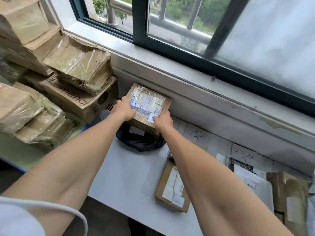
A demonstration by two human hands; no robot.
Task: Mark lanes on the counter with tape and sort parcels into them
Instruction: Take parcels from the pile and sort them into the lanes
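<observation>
Gripping a taped parcel (150, 101) from both sides, the left hand (123, 108) curls round its left edge while the right hand (162, 119) pinches the near right corner, thumb on top. It lies dead ahead at full stretch, tight to the wall under the window, near-square and skewed, seemingly propped on a black bag (139, 140). Fingers beneath are hidden, and any tape lanes on the counter (126, 167) are hard to make out.

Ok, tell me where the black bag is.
In the head view, the black bag lies just left of centre on the white counter, partly under the labelled carton by the wall.
</observation>
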